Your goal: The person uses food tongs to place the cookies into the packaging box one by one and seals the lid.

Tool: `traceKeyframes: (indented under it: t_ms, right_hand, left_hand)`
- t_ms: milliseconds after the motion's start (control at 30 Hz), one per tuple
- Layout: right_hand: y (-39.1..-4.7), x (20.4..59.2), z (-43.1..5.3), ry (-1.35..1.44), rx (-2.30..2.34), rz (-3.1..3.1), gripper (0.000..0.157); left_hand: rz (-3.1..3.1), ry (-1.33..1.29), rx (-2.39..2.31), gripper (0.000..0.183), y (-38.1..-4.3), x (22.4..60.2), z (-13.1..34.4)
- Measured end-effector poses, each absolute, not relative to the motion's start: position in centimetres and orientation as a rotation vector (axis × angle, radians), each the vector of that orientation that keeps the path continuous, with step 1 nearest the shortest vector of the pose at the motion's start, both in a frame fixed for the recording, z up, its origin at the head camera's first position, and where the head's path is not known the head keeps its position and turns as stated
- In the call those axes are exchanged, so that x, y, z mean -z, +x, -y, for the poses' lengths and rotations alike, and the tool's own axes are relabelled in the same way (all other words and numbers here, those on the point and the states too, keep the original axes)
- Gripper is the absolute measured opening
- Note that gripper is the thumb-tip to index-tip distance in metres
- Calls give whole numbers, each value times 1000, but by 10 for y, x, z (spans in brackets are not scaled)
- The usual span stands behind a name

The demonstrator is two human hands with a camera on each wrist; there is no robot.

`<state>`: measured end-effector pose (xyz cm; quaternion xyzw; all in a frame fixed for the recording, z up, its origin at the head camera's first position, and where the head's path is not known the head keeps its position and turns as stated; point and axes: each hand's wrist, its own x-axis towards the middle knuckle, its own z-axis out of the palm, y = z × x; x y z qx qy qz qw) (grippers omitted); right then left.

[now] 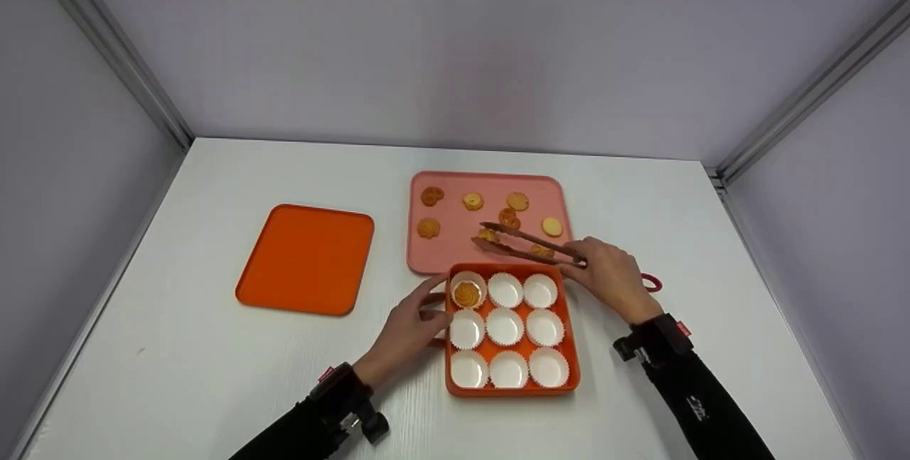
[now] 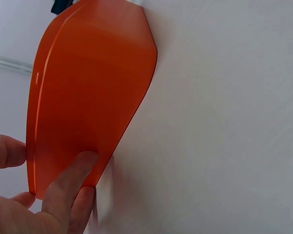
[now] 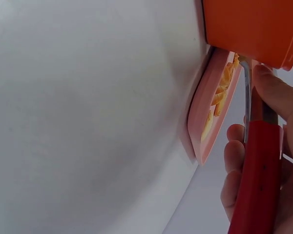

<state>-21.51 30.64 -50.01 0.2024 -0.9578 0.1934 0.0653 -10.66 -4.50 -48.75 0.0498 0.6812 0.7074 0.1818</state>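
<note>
the left hand [image 1: 409,325] rests, fingers spread, against the side of an orange box [image 1: 512,392] between the hands; the right hand [image 1: 610,276] grips tongs [image 1: 530,238]. their tips stand apart on either side of a cookie [image 1: 488,234] (whether they touch it, i cannot tell) on the pink tray [image 1: 448,254] ahead of both hands. white paper cups [image 1: 505,325] line the box, the one by the left fingertips bearing a swirled biscuit [image 1: 466,294].
</note>
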Motion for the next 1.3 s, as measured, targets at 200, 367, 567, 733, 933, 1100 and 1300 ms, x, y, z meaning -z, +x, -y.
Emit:
traceKeyframes:
  t_ms: [200, 367, 567, 733, 933, 1100, 1300]
  right_hand:
    - [-212, 498, -309, 595, -594, 2880, 38]
    - [-210, 495, -310, 601, -573, 2851, 38]
    - [-212, 496, -309, 614, -570, 2869, 37]
    - [-214, 500, -305, 610, -561, 2919, 35]
    - [-216, 500, -302, 616, -568, 2935, 35]
    - [-217, 502, -302, 617, -572, 2943, 34]
    - [-216, 506, -305, 592, -582, 2940, 36]
  left_hand:
    - [-1925, 138, -1996, 64, -106, 487, 44]
    - [-1927, 135, -1988, 64, -106, 485, 44]
    - [-1931, 141, -1984, 63, -107, 486, 44]
    - [-1931, 142, -1981, 63, -107, 488, 45]
    - [-1910, 137, -1999, 64, -107, 488, 46]
    - [-1913, 158, -1993, 64, -106, 489, 46]
    - [-1920, 166, -1992, 64, -107, 490, 45]
